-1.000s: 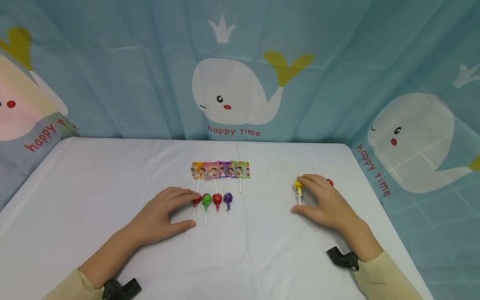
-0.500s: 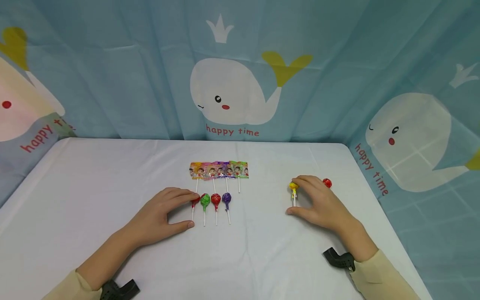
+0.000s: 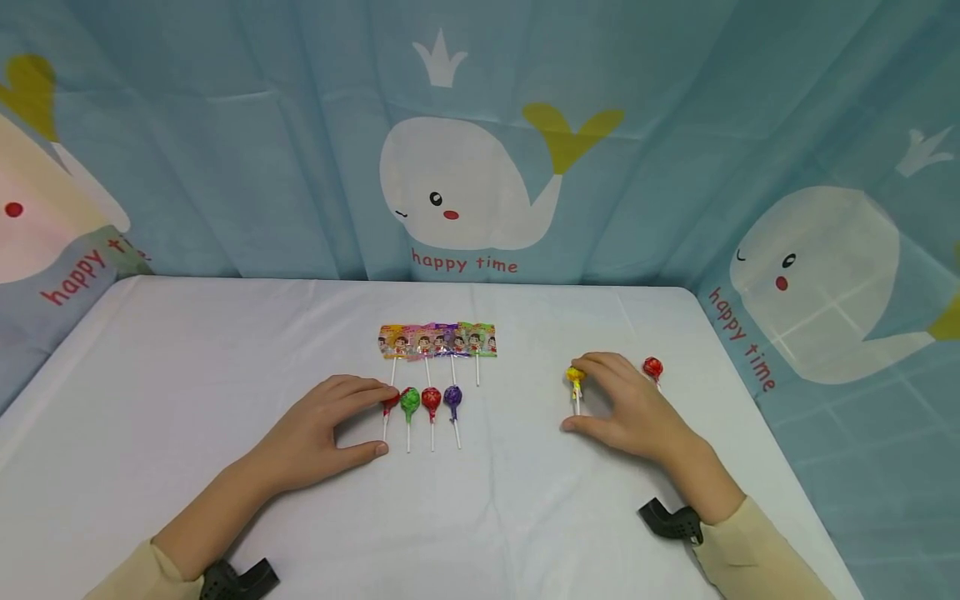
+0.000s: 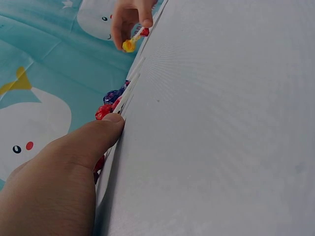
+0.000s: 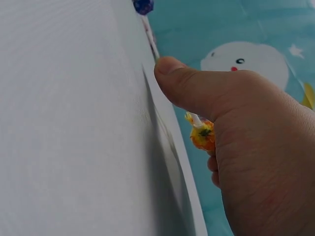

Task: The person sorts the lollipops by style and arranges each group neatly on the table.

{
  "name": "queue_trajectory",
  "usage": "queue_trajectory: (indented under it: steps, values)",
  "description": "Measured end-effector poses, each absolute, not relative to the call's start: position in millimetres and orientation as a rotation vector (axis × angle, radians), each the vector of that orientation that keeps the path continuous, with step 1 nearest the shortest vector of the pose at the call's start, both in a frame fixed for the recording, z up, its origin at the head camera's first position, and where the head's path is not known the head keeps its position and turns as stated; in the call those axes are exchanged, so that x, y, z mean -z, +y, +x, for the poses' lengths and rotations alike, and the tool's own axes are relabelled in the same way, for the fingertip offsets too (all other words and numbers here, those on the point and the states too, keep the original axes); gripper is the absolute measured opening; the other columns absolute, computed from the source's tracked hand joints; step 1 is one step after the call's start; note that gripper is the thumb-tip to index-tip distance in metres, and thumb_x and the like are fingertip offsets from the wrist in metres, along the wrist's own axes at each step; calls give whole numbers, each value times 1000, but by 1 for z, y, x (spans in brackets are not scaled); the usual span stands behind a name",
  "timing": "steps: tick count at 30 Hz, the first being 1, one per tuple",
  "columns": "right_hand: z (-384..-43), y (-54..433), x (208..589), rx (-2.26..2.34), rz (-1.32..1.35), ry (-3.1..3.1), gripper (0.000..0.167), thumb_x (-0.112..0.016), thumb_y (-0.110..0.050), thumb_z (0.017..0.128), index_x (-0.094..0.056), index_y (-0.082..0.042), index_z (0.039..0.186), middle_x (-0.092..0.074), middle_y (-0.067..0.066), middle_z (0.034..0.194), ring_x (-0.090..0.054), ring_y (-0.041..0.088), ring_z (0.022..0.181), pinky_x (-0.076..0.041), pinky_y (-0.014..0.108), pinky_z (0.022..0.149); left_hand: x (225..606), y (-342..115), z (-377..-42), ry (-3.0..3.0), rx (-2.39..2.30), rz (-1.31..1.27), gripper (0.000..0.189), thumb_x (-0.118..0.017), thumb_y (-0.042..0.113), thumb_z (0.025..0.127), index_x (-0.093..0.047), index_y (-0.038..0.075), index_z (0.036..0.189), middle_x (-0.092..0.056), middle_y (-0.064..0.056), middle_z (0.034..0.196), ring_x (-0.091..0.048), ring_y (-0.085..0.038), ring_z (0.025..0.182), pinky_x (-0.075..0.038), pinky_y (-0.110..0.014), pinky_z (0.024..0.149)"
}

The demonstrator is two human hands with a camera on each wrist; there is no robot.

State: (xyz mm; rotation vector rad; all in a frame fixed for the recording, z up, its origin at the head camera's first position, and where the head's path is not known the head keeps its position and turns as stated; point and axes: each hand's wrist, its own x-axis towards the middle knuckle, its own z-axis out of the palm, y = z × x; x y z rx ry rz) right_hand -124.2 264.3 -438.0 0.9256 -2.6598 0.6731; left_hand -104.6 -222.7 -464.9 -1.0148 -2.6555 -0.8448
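In the head view my left hand (image 3: 322,437) holds a red lollipop (image 3: 389,404) at the left end of a row, fingertips on its candy head and thumb at the stick's lower end. Beside it lie a green lollipop (image 3: 409,401), another red lollipop (image 3: 431,400) and a purple lollipop (image 3: 453,397), sticks toward me. Further right, my right hand (image 3: 630,408) holds a yellow lollipop (image 3: 575,377) between fingertips at the candy and thumb near the stick's end. The right wrist view shows its yellow-orange wrapper (image 5: 203,136) partly hidden behind the thumb.
Behind the row lie several flat-wrapped lollipops (image 3: 438,341), side by side with sticks toward me. One more red lollipop (image 3: 653,367) lies past my right hand, its stick partly hidden. A white cloth covers the table (image 3: 225,350); a blue whale-print curtain (image 3: 300,167) hangs behind it.
My right hand has moved left along the table with the yellow lollipop, leaving the far-right red lollipop more exposed. The left hand stays in place on its red lollipop.
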Motion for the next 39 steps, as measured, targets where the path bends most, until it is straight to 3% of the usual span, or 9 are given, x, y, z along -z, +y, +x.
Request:
queue_trajectory:
  steps: [16, 24, 32, 39]
  values:
    - [-125, 253, 439, -702, 995, -2641, 87, -101, -45, 76, -66, -2, 143, -64, 6, 145, -59, 27, 137, -45, 39, 117, 466, -222, -105, -2650, 852, -1016, 70, -94, 42, 87, -67, 30, 150, -63, 11, 149, -56, -18, 136, -39, -35, 116]
    - [-125, 244, 441, -720, 1025, -2656, 87, -99, -47, 79, -65, -3, 145, -63, 5, 148, -57, 26, 138, -47, 43, 117, 466, -222, -105, -2636, 866, -1029, 70, -94, 41, 87, -67, 28, 150, -64, 10, 148, -57, -19, 136, -35, -28, 118]
    - [-124, 234, 440, -759, 1052, -2683, 87, -99, -48, 79, -65, -4, 146, -62, 3, 148, -57, 24, 139, -49, 46, 117, 466, -223, -106, -2636, 854, -1030, 69, -94, 43, 87, -67, 29, 150, -64, 10, 148, -57, -19, 135, -39, -34, 115]
    - [-126, 227, 441, -754, 1092, -2672, 88, -99, -51, 79, -65, -4, 145, -62, 2, 147, -57, 22, 138, -50, 47, 116, 466, -223, -106, -2643, 852, -1026, 70, -94, 42, 86, -67, 29, 150, -64, 10, 148, -56, -19, 136, -38, -32, 117]
